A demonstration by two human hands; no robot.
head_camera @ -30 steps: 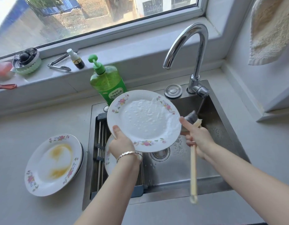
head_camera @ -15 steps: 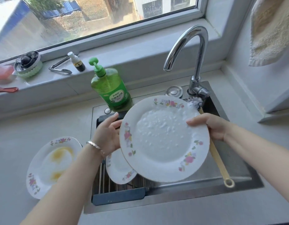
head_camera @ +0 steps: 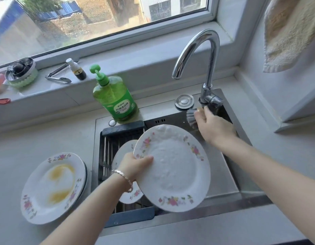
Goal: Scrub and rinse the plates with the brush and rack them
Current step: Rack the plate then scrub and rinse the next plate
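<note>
Soapy plate over the sink, brush hand up at the tap.
Near: left hand [head_camera: 135, 165] grips foamy plate [head_camera: 176, 167] by its left rim, thumb on the face, above second plate [head_camera: 123, 151] lying in rack [head_camera: 123, 129]. Stained plate [head_camera: 54, 186] on counter, left. Farther: right hand [head_camera: 213, 128] curled round brush [head_camera: 190, 117], bristle head just beside tap [head_camera: 208, 92] base.

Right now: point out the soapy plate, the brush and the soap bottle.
soapy plate [head_camera: 174, 167], head view, sudsy centre.
brush [head_camera: 190, 118], head view, grey bristle head.
soap bottle [head_camera: 116, 98], head view, green body.
</note>
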